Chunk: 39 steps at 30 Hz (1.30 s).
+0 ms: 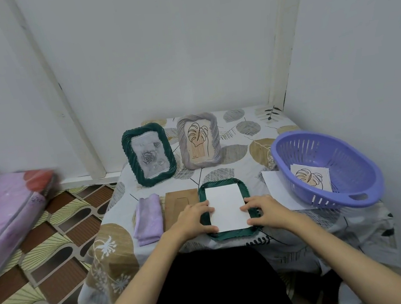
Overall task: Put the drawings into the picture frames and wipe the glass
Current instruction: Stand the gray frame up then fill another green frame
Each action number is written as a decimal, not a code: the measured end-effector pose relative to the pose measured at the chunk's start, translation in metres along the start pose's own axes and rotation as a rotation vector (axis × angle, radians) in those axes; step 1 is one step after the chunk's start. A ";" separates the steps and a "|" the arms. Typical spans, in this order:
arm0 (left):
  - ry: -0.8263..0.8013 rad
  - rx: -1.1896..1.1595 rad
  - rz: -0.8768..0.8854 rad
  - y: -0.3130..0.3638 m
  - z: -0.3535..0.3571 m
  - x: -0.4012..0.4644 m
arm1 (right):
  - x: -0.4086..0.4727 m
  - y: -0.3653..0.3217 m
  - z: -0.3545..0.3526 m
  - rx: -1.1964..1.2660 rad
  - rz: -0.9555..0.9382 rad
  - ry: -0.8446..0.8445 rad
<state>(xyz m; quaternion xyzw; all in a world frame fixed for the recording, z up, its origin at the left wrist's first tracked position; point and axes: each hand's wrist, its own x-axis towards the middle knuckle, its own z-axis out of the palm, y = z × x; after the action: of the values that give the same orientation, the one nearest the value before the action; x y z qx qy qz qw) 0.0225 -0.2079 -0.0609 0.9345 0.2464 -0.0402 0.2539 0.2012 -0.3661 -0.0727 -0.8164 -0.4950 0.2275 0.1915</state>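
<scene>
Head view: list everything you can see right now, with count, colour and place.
Twisted-rim picture frame lying face down: 1, dark green, table front centre.
White sheet of paper: 1, white, in that frame's back.
Standing rose-picture frame: 1, dark green, back left.
Standing leaf-drawing frame: 1, grey, back centre.
Brown backing board: 1, left of the lying frame.
Folded cloth: 1, lilac, left of the board.
Slotted plastic basket: 1, purple, right.
Leaf drawing: 1, in the basket.
Loose paper: 1, white, under the basket's edge.
Leaf-print tablecloth: 1.
Hands: left, right, on the paper's side edges.
</scene>
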 end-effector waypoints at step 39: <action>0.871 -0.281 -0.328 -0.011 0.014 0.005 | -0.017 0.005 -0.006 0.182 0.217 0.276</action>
<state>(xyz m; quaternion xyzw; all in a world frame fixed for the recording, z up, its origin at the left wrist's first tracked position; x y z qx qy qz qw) 0.0220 -0.2048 -0.0791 0.7699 0.4770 0.3487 0.2411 0.2011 -0.3842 -0.0669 -0.8678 -0.3504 0.1769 0.3049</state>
